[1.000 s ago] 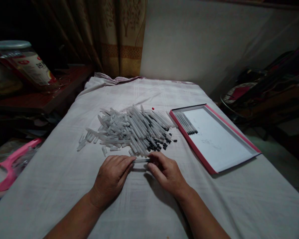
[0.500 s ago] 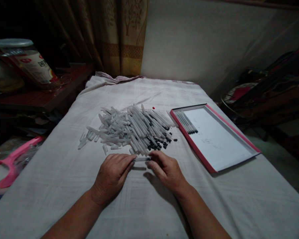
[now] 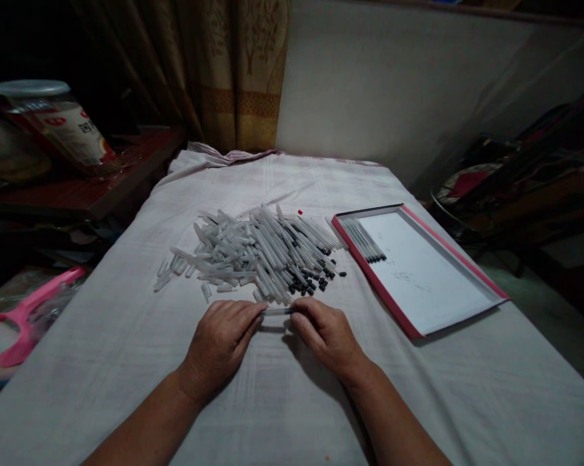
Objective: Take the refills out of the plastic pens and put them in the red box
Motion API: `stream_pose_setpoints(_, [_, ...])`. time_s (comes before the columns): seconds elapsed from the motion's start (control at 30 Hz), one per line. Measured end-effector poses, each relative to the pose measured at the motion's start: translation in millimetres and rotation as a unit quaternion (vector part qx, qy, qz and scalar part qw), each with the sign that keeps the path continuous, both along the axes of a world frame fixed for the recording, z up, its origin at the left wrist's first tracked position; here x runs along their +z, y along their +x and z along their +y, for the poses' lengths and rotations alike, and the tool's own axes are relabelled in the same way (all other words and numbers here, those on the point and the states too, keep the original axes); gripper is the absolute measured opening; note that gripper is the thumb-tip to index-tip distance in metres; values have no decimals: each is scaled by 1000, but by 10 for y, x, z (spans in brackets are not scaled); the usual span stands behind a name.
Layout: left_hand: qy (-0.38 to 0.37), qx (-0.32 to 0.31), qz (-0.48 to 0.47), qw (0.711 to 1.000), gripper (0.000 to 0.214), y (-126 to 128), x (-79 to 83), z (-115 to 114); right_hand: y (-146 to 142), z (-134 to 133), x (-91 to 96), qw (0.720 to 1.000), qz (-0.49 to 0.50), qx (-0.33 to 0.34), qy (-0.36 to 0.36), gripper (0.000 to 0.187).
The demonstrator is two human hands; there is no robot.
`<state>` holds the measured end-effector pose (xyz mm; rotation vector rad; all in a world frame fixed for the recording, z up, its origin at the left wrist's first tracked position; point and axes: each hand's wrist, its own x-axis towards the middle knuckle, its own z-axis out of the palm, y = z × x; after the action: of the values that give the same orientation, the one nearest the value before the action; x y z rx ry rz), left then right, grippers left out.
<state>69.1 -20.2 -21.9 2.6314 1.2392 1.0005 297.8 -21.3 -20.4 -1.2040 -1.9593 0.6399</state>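
My left hand (image 3: 220,343) and my right hand (image 3: 327,333) pinch the two ends of one clear pen barrel (image 3: 276,311) just above the white cloth. Right behind them lies a heap of clear pen barrels and caps (image 3: 253,252) with small black end pieces (image 3: 316,279) scattered at its right edge. To the right sits a shallow red-rimmed tray (image 3: 467,259) with a white floor; several finished pens (image 3: 364,238) lie in a row at its far left end.
The white cloth covers the table (image 3: 272,401). A tiny red bit (image 3: 300,211) lies behind the heap. A pink plastic tool (image 3: 24,310) and a jar (image 3: 54,126) on a dark shelf are at the left. Dark clutter stands at the right.
Both hands stay on the same pen barrel; nothing has visibly moved apart from a slight shift of the view.
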Motion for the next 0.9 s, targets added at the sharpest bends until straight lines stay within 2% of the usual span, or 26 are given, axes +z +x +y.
stream_pose_setpoints(0.33, [-1, -2, -3, 1000, 20, 6, 7, 5, -13, 2, -13, 1000, -7, -6, -4, 13])
stream_pose_setpoints(0.63, [-6, -4, -6, 1000, 20, 5, 2, 4, -33, 21, -25, 1000, -11, 5, 24, 22])
stream_pose_setpoints(0.77, [-1, -10, -9, 1000, 19, 0, 12, 8, -25, 22, -30, 1000, -6, -2, 6, 26])
stream_pose_setpoints(0.9, [-6, -9, -19, 1000, 20, -5, 3, 9, -21, 11, -15, 1000, -1, 10, -21, 23])
